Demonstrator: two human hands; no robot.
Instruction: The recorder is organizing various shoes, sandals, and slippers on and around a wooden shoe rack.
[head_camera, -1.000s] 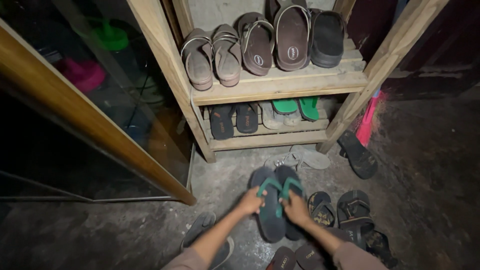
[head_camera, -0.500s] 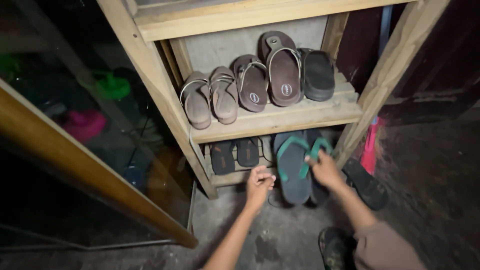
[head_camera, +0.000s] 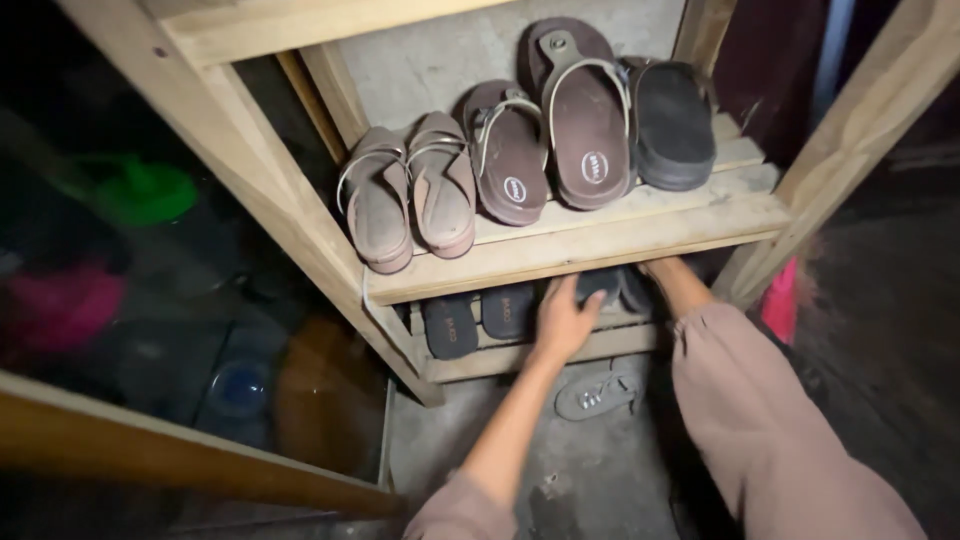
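Mostly hidden under shelf (head_camera: 580, 245): both hands on dark sandals (head_camera: 610, 285), left hand (head_camera: 562, 322) fingers spread, right's unseen.

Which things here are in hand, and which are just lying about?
In hand: left hand and right hand pushing dark flip-flops onto the lower shelf.

Lying about: tan sandals, brown sandals, black sandals, grey sandal on floor.

We see a rack (head_camera: 560, 255) of pale, unfinished wood, rough and dusty. The brown sandals (head_camera: 585, 120) look like matt leather with smooth straps; the dark flip-flops (head_camera: 478, 318) seem matt rubber. The floor (head_camera: 590, 470) is rough grey concrete.
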